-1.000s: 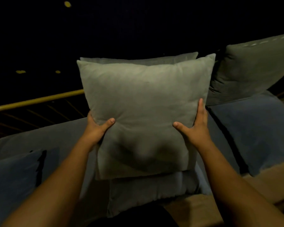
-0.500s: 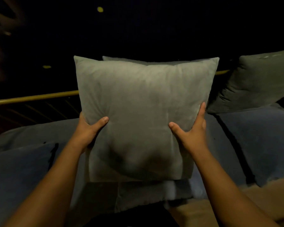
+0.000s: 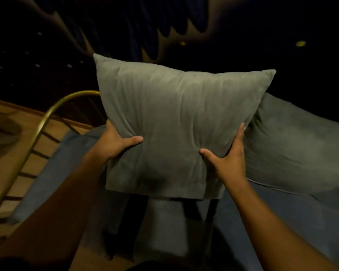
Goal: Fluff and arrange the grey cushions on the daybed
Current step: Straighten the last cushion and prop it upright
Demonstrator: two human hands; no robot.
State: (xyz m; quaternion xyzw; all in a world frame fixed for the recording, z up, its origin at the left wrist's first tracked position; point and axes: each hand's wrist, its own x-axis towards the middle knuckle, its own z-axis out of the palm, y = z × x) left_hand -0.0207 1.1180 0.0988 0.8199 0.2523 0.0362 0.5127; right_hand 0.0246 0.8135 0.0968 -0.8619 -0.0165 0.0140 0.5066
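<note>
A square grey cushion (image 3: 176,114) is held upright in the air above the daybed, tilted slightly down to the right. My left hand (image 3: 115,142) grips its lower left edge, thumb pressed into the front. My right hand (image 3: 228,159) grips its lower right edge the same way, and the fabric puckers between both thumbs. A second grey cushion (image 3: 294,147) leans at the right, partly behind the held one. The blue-grey daybed mattress (image 3: 282,216) lies below.
A curved brass rail (image 3: 41,122) of the daybed frame arcs down at the left, with dark bars under it. Wooden floor (image 3: 10,149) shows beyond the rail. The background is dark, with small yellow lights. Dark gaps lie under the held cushion.
The view has swung left and the cushion has been carried toward the daybed's left end. The brass end rail and floor now show. Both hands squeeze the cushion harder.
</note>
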